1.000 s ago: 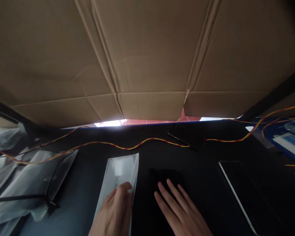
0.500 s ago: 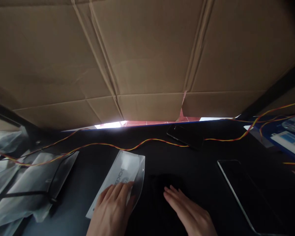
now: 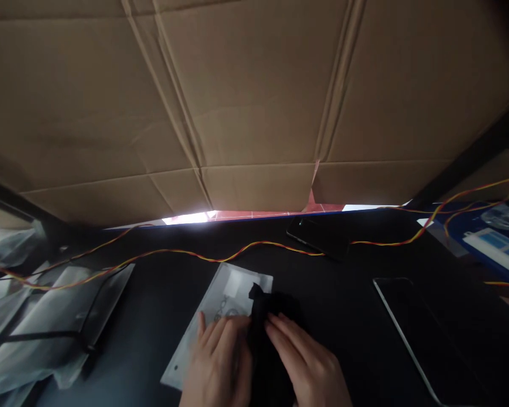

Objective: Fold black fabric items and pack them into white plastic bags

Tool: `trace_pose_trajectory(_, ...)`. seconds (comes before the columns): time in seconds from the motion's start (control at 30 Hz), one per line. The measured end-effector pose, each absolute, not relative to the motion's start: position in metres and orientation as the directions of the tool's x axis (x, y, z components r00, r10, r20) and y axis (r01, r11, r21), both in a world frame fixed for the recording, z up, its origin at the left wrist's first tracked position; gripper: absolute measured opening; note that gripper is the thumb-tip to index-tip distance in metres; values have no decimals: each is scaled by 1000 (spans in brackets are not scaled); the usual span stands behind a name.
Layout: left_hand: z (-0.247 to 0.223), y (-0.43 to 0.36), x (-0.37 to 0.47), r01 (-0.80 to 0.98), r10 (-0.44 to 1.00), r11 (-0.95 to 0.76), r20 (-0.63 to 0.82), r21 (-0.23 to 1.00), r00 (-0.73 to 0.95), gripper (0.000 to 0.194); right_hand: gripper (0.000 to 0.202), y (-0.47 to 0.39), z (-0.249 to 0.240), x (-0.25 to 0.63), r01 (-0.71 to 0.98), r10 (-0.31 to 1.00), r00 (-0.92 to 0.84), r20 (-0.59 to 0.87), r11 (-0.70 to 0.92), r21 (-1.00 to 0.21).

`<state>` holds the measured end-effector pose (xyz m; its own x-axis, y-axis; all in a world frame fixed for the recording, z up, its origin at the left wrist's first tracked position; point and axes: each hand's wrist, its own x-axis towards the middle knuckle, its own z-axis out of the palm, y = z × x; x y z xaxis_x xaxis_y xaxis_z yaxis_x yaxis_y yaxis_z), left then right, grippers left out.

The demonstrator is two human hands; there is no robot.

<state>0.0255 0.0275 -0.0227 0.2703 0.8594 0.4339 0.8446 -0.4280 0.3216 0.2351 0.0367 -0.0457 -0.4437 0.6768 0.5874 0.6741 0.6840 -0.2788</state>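
Note:
A dark, soft black item [image 3: 271,350] lies at the bottom centre of the black table, its crumpled top edge raised. My left hand [image 3: 220,356] has its fingers curled at the item's left edge, pinching it. Against the item's right side rests my right hand [image 3: 305,356], fingers close together on the black material; whether they grip it is hard to tell. Partly beneath my left hand and the black item is a translucent printed plastic bag [image 3: 233,282].
Several translucent bags [image 3: 55,316] lie at the left with a black strap across them. A red-yellow wire [image 3: 263,243] crosses the table [image 3: 127,362]. A dark phone [image 3: 318,236] lies behind, a larger dark slab [image 3: 424,339] at right. Cardboard [image 3: 254,102] stands across the back.
My left hand has moved right from the plastic bag onto the black item, whose edge is now raised. The bag has shifted right. My right hand has moved slightly left and down.

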Motion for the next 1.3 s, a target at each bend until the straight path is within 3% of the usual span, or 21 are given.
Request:
trace_pose_trajectory(0.2, -26, 27, 32, 784, 883, -284, 468, 552, -9, 23, 34, 36, -40, 216, 790, 736, -405, 543, 580, -197)
trace_pose_trajectory(0.3, -29, 26, 34, 765, 872, -263, 483, 588, -72, 23, 29, 40, -32, 207, 774, 729, -436, 527, 603, -195)
trace_pose_trajectory(0.47, -22, 24, 27, 768, 861, -442, 459, 463, 219, 41, 23, 48, -26, 209, 797, 759, -434, 486, 575, -186)
trace_pose_trajectory(0.6, -15, 20, 2, 786, 884, -441, 361, 434, 296, 57, 53, 48, -27, 219, 721, 741, -579, 341, 660, -211)
trace_pose_trajectory(0.7, -22, 23, -17, 835, 849, -492, 345, 245, 399, 63, 67, 49, -22, 226, 668, 722, -643, 255, 692, -274)
trace_pose_trajectory(0.8, -32, 27, -24, 832, 813, -544, 317, 112, 488, 66, 56, 54, -12, 233, 585, 648, -719, 249, 759, -287)
trace_pose_trajectory(0.9, -33, 30, -22, 832, 812, -545, 311, 103, 494, 68, 38, 58, -7, 236, 492, 568, -790, 230, 811, -315)
trace_pose_trajectory(0.97, -30, 31, -21, 821, 805, -561, 301, 106, 511, 74, 32, 57, -9, 233, 499, 587, -791, 171, 781, -375)
trace_pose_trajectory(1.1, -26, 31, -21, 805, 791, -585, 290, 100, 539, 106, 30, 51, -22, 213, 604, 677, -734, -59, 610, -512)
trace_pose_trajectory(1.17, -26, 30, -23, 800, 787, -592, 281, 96, 549, 112, 31, 51, -26, 204, 645, 708, -694, -126, 535, -545)
trace_pose_trajectory(1.3, -25, 29, -26, 803, 800, -583, 262, 126, 540, 111, 24, 58, -20, 206, 456, 610, -792, -10, 582, -673)
